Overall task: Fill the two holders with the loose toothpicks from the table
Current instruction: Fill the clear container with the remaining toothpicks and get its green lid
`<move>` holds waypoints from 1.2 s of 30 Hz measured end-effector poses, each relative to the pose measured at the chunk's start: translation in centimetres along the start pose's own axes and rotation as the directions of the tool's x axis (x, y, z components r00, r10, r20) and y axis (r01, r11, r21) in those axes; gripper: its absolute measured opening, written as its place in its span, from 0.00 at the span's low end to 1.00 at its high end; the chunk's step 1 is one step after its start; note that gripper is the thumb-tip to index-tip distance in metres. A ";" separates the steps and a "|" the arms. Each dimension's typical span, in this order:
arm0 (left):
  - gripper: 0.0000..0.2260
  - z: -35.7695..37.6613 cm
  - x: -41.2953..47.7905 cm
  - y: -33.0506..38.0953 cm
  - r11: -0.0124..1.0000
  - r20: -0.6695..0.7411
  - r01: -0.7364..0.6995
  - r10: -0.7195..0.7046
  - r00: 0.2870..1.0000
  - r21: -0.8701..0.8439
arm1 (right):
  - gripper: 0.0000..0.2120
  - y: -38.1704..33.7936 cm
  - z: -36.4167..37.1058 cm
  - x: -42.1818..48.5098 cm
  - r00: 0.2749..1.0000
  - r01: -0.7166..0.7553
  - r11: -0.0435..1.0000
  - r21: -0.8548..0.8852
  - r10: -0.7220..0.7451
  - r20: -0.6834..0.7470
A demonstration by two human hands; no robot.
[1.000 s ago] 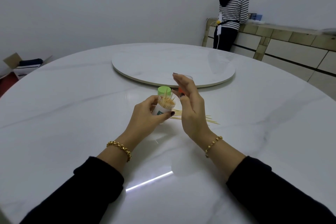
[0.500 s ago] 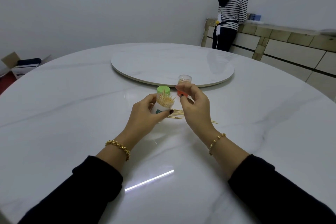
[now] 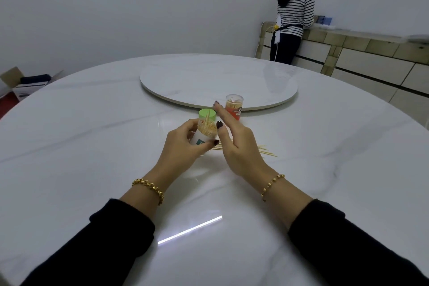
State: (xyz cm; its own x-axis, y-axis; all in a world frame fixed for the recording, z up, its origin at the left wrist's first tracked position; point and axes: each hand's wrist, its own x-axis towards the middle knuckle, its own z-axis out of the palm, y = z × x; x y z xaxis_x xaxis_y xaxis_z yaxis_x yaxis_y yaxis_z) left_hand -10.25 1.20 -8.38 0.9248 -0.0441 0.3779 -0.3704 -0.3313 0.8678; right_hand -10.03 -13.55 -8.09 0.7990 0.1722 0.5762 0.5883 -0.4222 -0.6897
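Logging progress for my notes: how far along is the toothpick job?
Looks done: the orange holder stands on the table, toothpicks inside. In hand: the left hand grips the white holder, crammed with toothpicks, green lid off behind it; the right hand is open beside it. Left: a few loose toothpicks lie by the right hand.

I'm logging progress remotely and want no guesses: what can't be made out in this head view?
Head view only:
- Loose toothpicks: the right hand covers part of the pile; count unknown.
- White holder: left hand wraps it; label and base hidden.
- Orange holder: small and far; fill level unclear.
- Green cap: lower part behind the white holder.
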 end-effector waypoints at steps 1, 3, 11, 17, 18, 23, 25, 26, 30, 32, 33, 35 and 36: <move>0.18 0.1 0.0 0.0 1.000 0.015 -0.006 0.006 1.000 0.007 | 0.24 -0.1 -0.1 0.0 0.999 0.042 0.999 -0.026 -0.042 0.003; 0.17 0.2 -0.1 0.1 1.000 0.041 -0.015 0.014 0.999 0.007 | 0.25 0.0 -0.1 0.1 0.994 0.108 0.988 -0.113 -0.105 0.034; 0.15 -0.1 -0.1 0.3 1.000 -0.029 -0.010 0.010 1.000 -0.001 | 0.25 0.4 0.4 -0.3 0.992 0.120 0.968 -0.220 -0.108 0.065; 0.15 -0.2 -0.1 0.4 1.000 -0.031 -0.015 0.015 0.999 0.008 | 0.25 -0.3 0.9 -1.0 0.988 0.140 0.976 -0.166 -0.126 0.094; 0.15 -0.3 -0.1 0.3 1.000 -0.028 -0.017 0.017 0.999 0.006 | 0.25 -0.3 0.8 -0.9 0.988 0.145 0.972 -0.185 -0.131 0.086; 0.16 -0.3 -0.1 0.0 1.000 -0.010 -0.024 0.024 1.000 0.002 | 0.22 0.4 0.9 -0.4 0.980 0.189 0.908 -0.374 -0.199 0.012; 0.17 -0.4 0.1 -0.2 1.000 -0.017 -0.026 0.026 1.000 0.009 | 0.21 1.1 0.9 -0.2 0.982 0.179 0.920 -0.348 -0.190 0.001; 0.18 -0.5 0.2 -0.4 1.000 -0.029 -0.024 0.024 0.999 0.017 | 0.22 1.4 0.9 -0.1 0.985 0.163 0.934 -0.318 -0.170 0.005; 0.20 -1.6 0.8 -1.3 0.999 -0.104 0.039 -0.035 0.994 0.028 | 0.21 2.4 1.0 0.6 0.995 0.056 0.992 -0.113 -0.065 -0.079; 0.19 -2.4 1.2 -2.0 0.996 -0.155 0.087 -0.083 0.984 0.015 | 0.20 3.1 0.9 0.8 0.997 -0.017 0.990 -0.143 0.005 -0.083; 0.19 -2.8 1.3 -2.2 0.994 -0.178 0.107 -0.103 0.979 0.011 | 0.20 3.5 0.9 0.8 0.998 -0.042 0.980 -0.196 0.033 -0.051; 0.19 -3.3 1.6 -2.7 0.991 -0.212 0.136 -0.132 0.968 0.004 | 0.19 4.3 1.2 1.0 0.993 -0.071 0.949 -0.308 0.095 0.064; 0.19 -3.6 1.7 -2.9 0.989 -0.226 0.145 -0.142 0.964 -0.001 | 0.20 4.6 1.4 1.1 0.985 -0.074 0.932 -0.356 0.124 0.121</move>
State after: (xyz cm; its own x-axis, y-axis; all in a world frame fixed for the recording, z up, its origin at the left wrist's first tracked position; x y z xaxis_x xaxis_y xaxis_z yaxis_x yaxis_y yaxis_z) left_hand -7.93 5.46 -9.11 0.9241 0.2175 0.3143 -0.2323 -0.3336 0.9137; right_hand -6.31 -14.06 -11.23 0.8750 0.2244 0.4289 0.4447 -0.7227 -0.5291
